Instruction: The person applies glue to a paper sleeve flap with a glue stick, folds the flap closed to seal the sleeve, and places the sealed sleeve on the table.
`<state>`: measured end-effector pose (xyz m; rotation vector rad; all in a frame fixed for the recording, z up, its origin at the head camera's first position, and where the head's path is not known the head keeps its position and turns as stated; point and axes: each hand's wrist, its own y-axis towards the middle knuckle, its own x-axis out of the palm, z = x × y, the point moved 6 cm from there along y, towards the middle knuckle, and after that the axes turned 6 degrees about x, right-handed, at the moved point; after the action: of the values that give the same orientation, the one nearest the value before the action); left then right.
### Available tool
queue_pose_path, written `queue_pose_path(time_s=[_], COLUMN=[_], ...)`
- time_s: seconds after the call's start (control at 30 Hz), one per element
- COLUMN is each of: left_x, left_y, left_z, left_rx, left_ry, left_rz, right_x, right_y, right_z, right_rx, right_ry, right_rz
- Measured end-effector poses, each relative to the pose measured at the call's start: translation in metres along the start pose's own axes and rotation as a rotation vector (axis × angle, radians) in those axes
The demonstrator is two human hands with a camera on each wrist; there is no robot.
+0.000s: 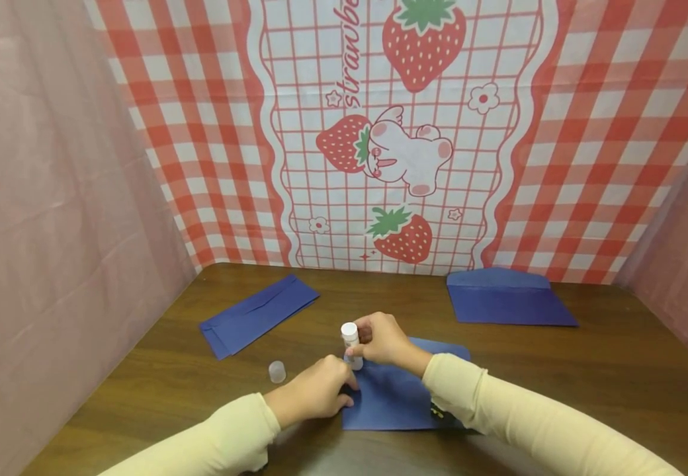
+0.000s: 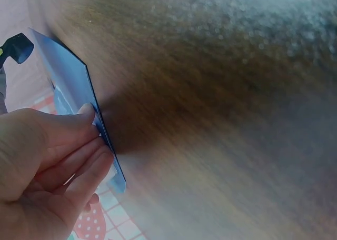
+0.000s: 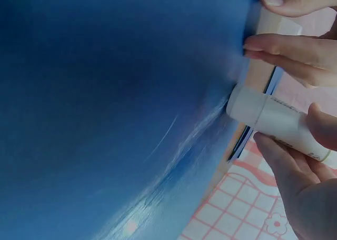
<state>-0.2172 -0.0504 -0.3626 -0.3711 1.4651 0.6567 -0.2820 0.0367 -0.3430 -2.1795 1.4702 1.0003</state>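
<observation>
A blue envelope [image 1: 391, 400] lies on the table in front of me. My right hand [image 1: 382, 338] grips a white glue stick [image 1: 350, 334] between thumb and fingers; in the right wrist view the glue stick [image 3: 279, 121] is tilted with its tip against the paper near the envelope's edge. A shiny wet-looking streak [image 3: 158, 187] runs along the blue surface from that tip. My left hand [image 1: 318, 390] rests its thumb and fingertips on the envelope's left edge, just below the glue stick. In the left wrist view the thumb and fingers touch the envelope [image 2: 68, 74] along its rim.
A clear cap [image 1: 277, 371] stands on the wooden table [image 1: 159, 396] left of my left hand. One blue envelope [image 1: 258, 314] lies at the back left. Another blue envelope [image 1: 511, 305] lies at the back right, its flap raised toward the strawberry-print cloth [image 1: 380, 225].
</observation>
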Motion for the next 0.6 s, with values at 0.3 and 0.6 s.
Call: queue_pose_path(time_s=[0.3,0.6], left_x=[-0.001,-0.001], left_y=[0.001,0.003], left_z=[-0.001,-0.004], left_rx=[-0.014,-0.035], left_ry=[-0.020,-0.052], left_rz=[0.000,-0.026], right_x=[-0.004,-0.016], right_y=[-0.003,-0.011], right_z=[0.008,0.021], right_rx=[-0.061,-0.018], right_ry=[-0.020,0.007], right_rz=[0.015,-0.009])
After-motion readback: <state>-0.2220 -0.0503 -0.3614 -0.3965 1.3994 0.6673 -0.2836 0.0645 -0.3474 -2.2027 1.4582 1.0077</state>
